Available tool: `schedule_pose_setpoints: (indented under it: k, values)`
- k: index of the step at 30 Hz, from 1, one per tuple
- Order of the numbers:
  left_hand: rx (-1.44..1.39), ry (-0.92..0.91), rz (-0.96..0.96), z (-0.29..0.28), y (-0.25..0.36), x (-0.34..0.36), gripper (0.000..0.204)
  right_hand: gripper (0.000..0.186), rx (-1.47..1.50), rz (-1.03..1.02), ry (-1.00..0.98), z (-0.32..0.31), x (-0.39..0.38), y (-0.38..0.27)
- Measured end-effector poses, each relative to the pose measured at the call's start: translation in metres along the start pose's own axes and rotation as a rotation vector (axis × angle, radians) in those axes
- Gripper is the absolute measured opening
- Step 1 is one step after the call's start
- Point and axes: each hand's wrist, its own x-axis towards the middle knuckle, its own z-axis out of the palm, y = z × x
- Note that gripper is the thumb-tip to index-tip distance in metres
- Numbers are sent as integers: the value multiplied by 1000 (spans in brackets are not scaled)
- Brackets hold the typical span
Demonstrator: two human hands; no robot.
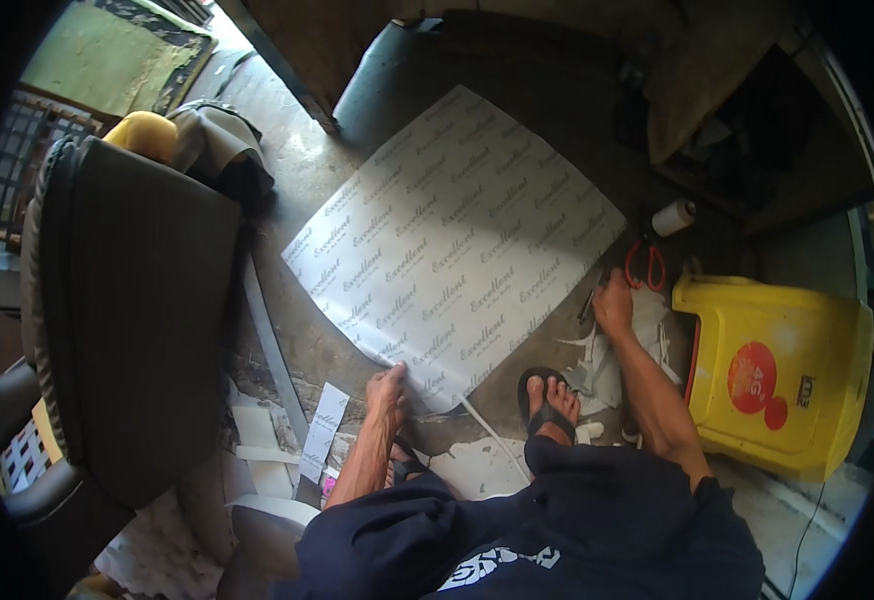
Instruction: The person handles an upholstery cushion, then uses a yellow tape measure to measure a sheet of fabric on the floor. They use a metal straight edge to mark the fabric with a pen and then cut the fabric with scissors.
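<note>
A large, roughly square white sheet (pixel 457 235) with rows of repeated grey print lies on the floor before me. My left hand (pixel 387 390) has its fingers closed at the sheet's near-left edge, where the material lifts slightly. Beside the right edge, my right hand (pixel 613 305) is closed around something thin and dark, too small to name. Just beyond that hand lie red-handled scissors (pixel 647 265), close to a white spool of thread (pixel 673 218). A narrow white strip (pixel 492 435) runs from the sheet's near corner toward me.
A yellow plastic stool or bin (pixel 777 375) lies at my right. On the left stands a dark padded seat (pixel 142 330), with a long flat metal strip (pixel 272 340) beside it. Scraps of white material (pixel 329 425) surround my sandalled feet. Wooden furniture (pixel 302 50) stands at the far side.
</note>
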Motion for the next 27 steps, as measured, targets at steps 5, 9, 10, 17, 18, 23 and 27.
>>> schedule_pose_setpoints:
  k: [5,9,10,17,18,23,27]
  values:
    - [-171,-152,103,-38,-1,37,51,46,-3,63,-33,24,0,-44]
    - [-230,-336,91,-4,40,27,40,43,-55,102,-167,-9,18,-49]
    - [-151,-328,90,-5,51,26,38,42,-29,150,-191,-14,20,-53]
    - [-32,-327,293,-35,191,-80,42,30,288,-81,22,-130,27,-186]
    - [-40,-314,349,-33,212,-110,45,28,387,-205,83,-180,38,-227]
    - [-49,-309,475,3,268,-248,51,27,341,-463,578,-433,104,-379]
    - [-240,-354,530,15,322,-394,48,52,54,-476,874,-578,142,-462]
